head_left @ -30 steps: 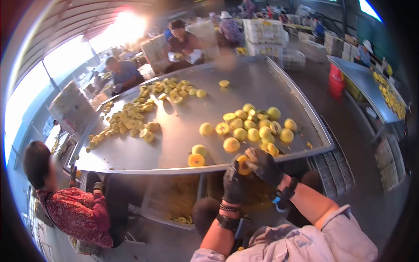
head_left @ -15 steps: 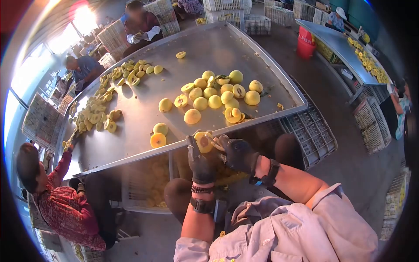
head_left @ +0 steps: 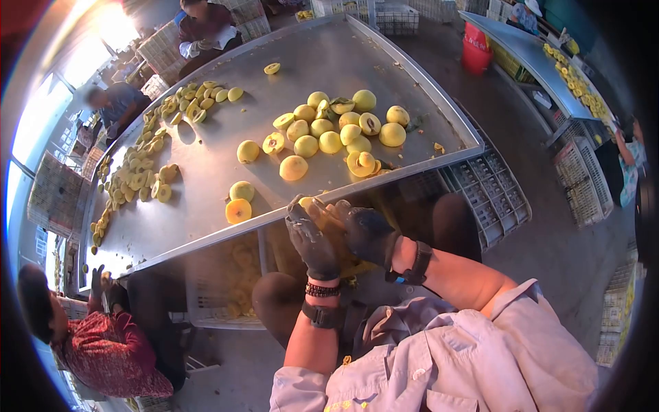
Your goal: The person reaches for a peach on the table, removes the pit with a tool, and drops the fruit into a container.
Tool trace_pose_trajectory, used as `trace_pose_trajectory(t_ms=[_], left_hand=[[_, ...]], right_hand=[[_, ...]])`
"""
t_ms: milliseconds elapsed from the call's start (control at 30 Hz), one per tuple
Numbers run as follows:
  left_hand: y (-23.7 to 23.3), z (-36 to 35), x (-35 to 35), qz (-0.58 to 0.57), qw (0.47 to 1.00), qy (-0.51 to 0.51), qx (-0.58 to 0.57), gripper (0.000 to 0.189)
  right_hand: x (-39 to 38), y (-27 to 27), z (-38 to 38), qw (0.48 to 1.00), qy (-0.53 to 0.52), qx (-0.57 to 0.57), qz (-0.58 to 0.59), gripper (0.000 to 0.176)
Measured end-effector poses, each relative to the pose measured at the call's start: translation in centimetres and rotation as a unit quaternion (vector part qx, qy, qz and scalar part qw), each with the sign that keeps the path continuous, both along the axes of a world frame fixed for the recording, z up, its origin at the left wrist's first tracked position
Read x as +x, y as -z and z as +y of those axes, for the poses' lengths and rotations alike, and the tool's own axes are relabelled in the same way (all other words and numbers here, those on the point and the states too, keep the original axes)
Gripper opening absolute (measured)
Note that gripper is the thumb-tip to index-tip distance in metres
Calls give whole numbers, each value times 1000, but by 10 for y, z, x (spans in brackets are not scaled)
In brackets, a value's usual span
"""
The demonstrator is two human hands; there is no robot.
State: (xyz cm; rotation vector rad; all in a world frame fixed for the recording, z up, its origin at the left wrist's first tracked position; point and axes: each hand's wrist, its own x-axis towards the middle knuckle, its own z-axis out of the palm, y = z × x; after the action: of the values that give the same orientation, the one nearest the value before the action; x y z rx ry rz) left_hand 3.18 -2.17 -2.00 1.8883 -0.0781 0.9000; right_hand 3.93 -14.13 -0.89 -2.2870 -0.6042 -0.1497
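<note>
My left hand, in a dark glove, is closed around a yellow peach at the table's front edge. Most of that fruit is hidden by my fingers. My right hand, gloved too, meets it from the right with bent fingers; what they grip, if anything, I cannot make out. Just beyond, on the metal table, lie a cut peach half and a whole peach. Farther back is a pile of whole and halved peaches.
Many peach halves spread along the table's left side. Below the edge stand a crate of fruit and a grey crate. A person in red sits at left; others work around. A red bucket stands behind.
My hands have closed in around the peach and tipped it, so its cut face no longer shows. The person in red has drawn an arm back from the fruit. The view has shifted slightly.
</note>
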Motion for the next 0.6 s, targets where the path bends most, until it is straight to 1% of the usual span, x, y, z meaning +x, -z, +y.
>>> trace_pose_trajectory(t_ms=[100, 167, 233, 267, 333, 367, 400, 467, 533, 567, 600], left_hand=[[1, 0, -1, -11, 998, -28, 52, 30], [6, 5, -2, 22, 1000, -14, -2, 29], [16, 9, 2, 79, 987, 23, -141, 27], [20, 11, 4, 49, 997, -11, -60, 26], [19, 10, 4, -13, 992, -75, 104, 25], [16, 8, 2, 22, 999, -39, 5, 26], [5, 6, -1, 56, 994, -2, -94, 27], [4, 7, -1, 69, 989, 17, -130, 29], [12, 10, 4, 24, 1000, -17, -9, 30], [15, 10, 4, 68, 993, 7, -100, 30], [9, 8, 3, 110, 975, 31, -190, 30]], right_hand=[[6, 1, -1, 999, -38, -4, 25, 30], [7, -2, -2, 997, -65, -1, 28, 32], [9, -4, -4, 996, -88, 8, 19, 34], [10, -5, -5, 995, -98, -10, 29, 35], [9, -7, -8, 991, -116, -45, 50, 37], [9, -10, -9, 990, -121, -33, 67, 37], [8, -15, -9, 988, -125, -21, 83, 36], [9, -17, -10, 985, -139, -1, 102, 36], [10, -16, -13, 982, -157, 13, 107, 35], [11, -17, -14, 981, -160, 5, 110, 35], [12, -17, -14, 980, -164, -3, 113, 35]])
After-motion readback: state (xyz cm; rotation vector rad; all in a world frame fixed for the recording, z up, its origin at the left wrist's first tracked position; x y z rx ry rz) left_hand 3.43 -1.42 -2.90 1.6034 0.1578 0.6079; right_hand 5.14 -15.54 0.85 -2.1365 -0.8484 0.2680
